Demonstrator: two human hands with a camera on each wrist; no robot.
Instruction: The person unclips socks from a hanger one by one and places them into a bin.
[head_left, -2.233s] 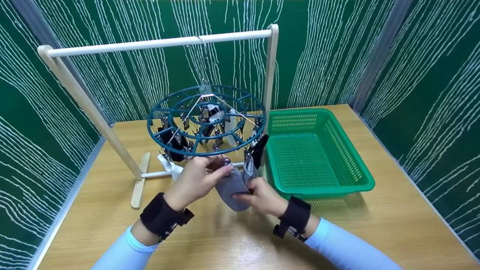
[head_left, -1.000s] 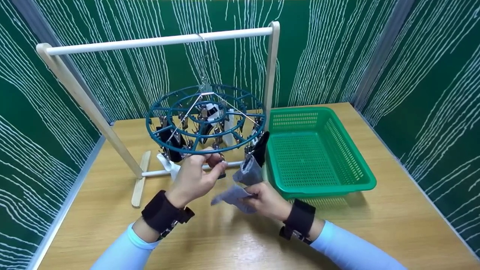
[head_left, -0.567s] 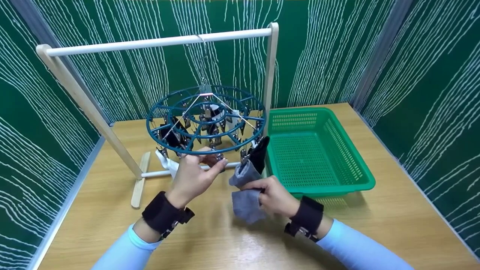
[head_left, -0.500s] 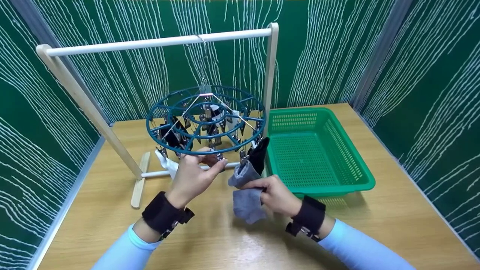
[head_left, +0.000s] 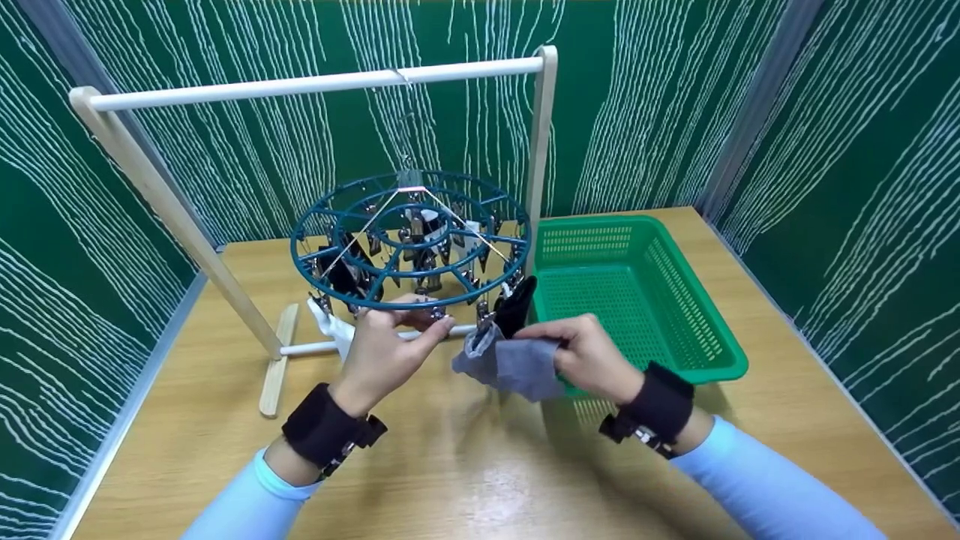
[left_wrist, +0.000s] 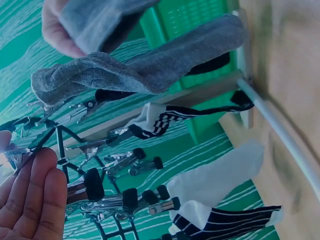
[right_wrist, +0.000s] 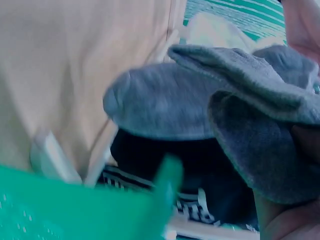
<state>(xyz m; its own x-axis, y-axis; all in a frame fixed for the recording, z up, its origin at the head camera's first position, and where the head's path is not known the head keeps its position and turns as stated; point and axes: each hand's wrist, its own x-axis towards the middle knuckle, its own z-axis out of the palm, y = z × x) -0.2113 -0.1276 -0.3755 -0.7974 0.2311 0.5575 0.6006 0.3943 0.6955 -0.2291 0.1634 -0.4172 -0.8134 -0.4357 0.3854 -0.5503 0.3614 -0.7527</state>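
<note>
My left hand (head_left: 386, 352) pinches a metal clip (head_left: 438, 310) at the near rim of a round blue-green hanger (head_left: 401, 305); no cloth shows in that clip. A grey sock (head_left: 529, 367) is held by my right hand (head_left: 596, 360), between thumb and fingers, just left of the basket. Its opening gapes in the right wrist view. Right behind it, a second grey sock (left_wrist: 165, 65) hangs from a clip; in the head view the two overlap. A black sock (head_left: 514, 307) hangs beside that one.
A green basket (head_left: 731, 360) stands at the right on the wooden table (head_left: 450, 480). The hanger hooks on a white bar (head_left: 300, 86) of a wooden stand. White sock (head_left: 330, 326) and black sock (head_left: 341, 274) hang at its left; a black-and-white striped sock (left_wrist: 230, 222) hangs farther in.
The grey sock has left the clip at my left hand. My right hand has carried it down, then right and up toward the basket. My left hand stays at the clip.
</note>
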